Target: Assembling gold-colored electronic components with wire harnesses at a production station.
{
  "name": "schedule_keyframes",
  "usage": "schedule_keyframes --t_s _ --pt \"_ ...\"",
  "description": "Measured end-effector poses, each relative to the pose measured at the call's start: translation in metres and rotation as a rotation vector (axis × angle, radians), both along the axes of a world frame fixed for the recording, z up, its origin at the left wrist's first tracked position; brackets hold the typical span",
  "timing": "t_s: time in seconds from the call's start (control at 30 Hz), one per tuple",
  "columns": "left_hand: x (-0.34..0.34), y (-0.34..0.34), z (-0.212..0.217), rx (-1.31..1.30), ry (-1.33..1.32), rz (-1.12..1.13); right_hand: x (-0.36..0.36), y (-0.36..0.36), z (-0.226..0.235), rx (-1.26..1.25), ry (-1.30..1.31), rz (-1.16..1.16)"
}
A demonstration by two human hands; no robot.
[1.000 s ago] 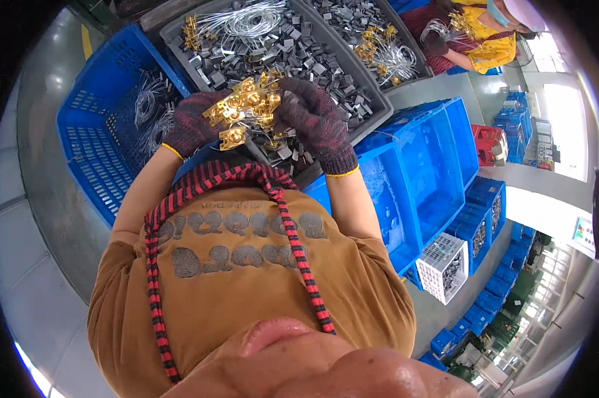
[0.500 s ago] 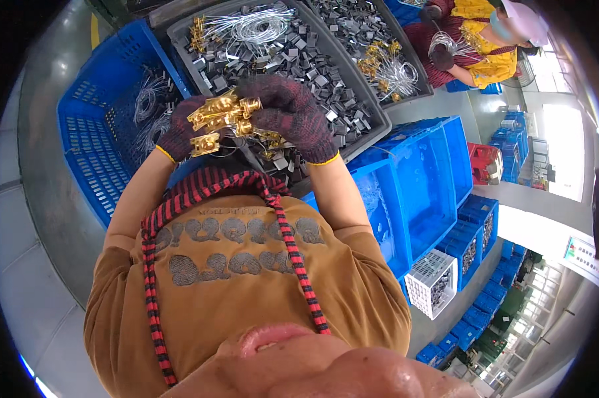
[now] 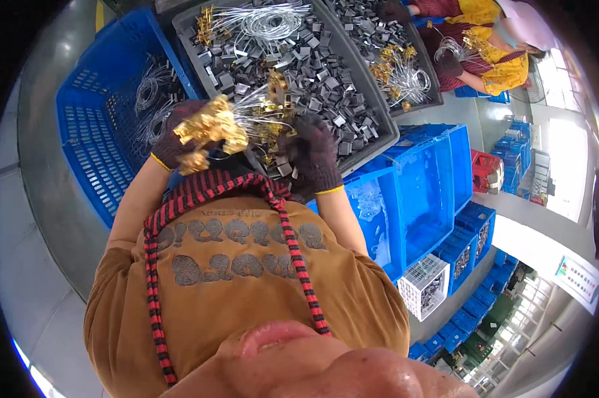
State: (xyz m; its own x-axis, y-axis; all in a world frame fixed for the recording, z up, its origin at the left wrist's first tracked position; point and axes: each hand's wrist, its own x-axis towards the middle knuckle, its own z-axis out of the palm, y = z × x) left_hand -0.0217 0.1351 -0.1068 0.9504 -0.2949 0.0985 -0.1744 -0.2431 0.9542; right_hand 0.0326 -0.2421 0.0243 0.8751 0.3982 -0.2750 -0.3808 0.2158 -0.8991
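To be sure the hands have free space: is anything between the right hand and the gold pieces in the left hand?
Yes, in this view: other gold pieces with silvery wires lie between the right hand and the gold bunch in the left hand, over the gray tray. Whether they block the gap, I cannot tell.

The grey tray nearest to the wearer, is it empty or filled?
Filled: the grey tray holds many dark blocks, with silver wires coiled on top.

Gold fittings (image 3: 218, 126) (blurred) in 1 hand (image 3: 173, 137)
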Motion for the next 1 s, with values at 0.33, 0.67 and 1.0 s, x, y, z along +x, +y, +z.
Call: schedule_keyframes --t_s 0.33,0.67,1.0 --pt "0.01 -0.05 0.096 0.183 -0.236 0.107 0.11 -0.004 -0.047 -1.491 -0.573 0.076" --pt "-0.006 -0.01 0.017 -0.39 0.275 -0.022 0.137 -0.052 -0.062 -1.122 -0.579 0.097" --pt "0.016 -0.009 0.029 -0.418 0.368 -0.183 0.102 -0.001 0.028 -0.519 -0.257 0.191"
